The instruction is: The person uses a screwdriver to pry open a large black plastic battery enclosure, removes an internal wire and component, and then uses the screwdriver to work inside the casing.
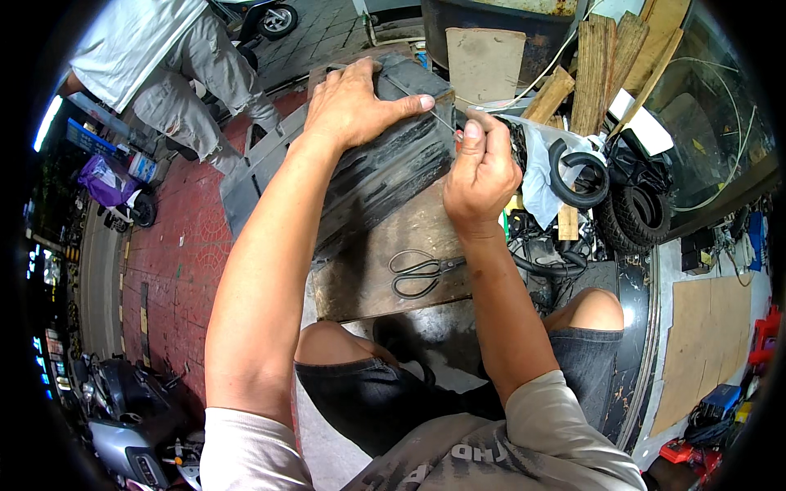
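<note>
The person's 2 bare knees frame a worn wooden tabletop (426,225) carrying black scissors (422,274). Left hand (356,102) lies spread flat on a dark rubber slab (385,168). Right hand (479,172) is pinched closed on a thin wire (440,119) (at the slab's edge). Red paved floor (176,245) left; small tyres (630,209) right.

Purple plastic bag (106,180) at far left, beside a scooter wheel. Flat brown cardboard sheet (706,344) at right, on the floor. Blue-white lit sign (47,123) glowing at upper left edge.
</note>
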A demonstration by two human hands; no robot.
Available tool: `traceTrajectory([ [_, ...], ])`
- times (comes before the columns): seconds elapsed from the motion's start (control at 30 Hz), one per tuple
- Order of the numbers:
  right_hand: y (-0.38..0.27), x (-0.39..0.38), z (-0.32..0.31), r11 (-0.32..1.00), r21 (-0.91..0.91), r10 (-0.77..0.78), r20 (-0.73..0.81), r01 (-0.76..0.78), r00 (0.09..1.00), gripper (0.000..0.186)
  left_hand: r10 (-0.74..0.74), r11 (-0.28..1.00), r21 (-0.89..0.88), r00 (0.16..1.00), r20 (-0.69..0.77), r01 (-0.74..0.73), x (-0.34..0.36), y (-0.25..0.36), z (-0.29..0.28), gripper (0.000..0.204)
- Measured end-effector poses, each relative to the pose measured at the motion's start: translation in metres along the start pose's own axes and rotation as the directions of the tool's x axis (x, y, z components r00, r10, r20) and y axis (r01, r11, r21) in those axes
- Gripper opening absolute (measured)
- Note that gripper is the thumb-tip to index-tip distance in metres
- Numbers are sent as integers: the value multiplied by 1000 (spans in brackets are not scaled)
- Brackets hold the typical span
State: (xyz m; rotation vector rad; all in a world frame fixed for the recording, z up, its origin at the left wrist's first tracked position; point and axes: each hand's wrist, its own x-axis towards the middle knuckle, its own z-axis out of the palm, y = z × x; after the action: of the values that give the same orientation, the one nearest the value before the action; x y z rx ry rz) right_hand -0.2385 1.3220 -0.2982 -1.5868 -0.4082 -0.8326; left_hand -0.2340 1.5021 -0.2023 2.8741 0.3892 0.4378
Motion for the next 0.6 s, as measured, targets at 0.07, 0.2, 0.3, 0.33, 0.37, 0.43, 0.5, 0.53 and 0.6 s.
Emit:
traceTrajectory([
  [0.07,3,-4,1,999,-1,-33,-9,33,999,23,14,1000,-6,1000,0,-14,0,-1,0,124],
  [0.2,7,-10,1,992,70,-100,-33,102,994,29,33,999,4,999,2,-33,0,-1,0,124],
  [0.3,1,-10,-1,998,66,9,6,-10,1000,26,54,998,17,999,-3,-54,-3,-2,1,121],
  [0.33,-2,-8,-3,995,57,84,43,-86,996,26,50,999,18,999,-4,-50,-3,-3,1,121],
  [0.37,-4,-7,-4,986,45,158,79,-161,984,25,46,999,19,999,-5,-46,-2,-4,2,121],
  [0.43,-2,-6,2,1000,-1,24,7,-24,1000,24,47,999,16,999,-5,-47,-2,-5,2,120],
  [0.5,-3,-7,-1,993,-63,-102,-3,101,995,28,58,998,7,998,-5,-58,-3,-3,2,120],
  [0.53,-2,-9,-1,991,-38,-130,-14,130,991,29,56,998,13,998,-9,-55,-3,-3,2,120],
  [0.6,2,-13,1,982,12,-186,-36,186,982,33,51,998,24,999,-18,-51,-3,-3,3,119],
])
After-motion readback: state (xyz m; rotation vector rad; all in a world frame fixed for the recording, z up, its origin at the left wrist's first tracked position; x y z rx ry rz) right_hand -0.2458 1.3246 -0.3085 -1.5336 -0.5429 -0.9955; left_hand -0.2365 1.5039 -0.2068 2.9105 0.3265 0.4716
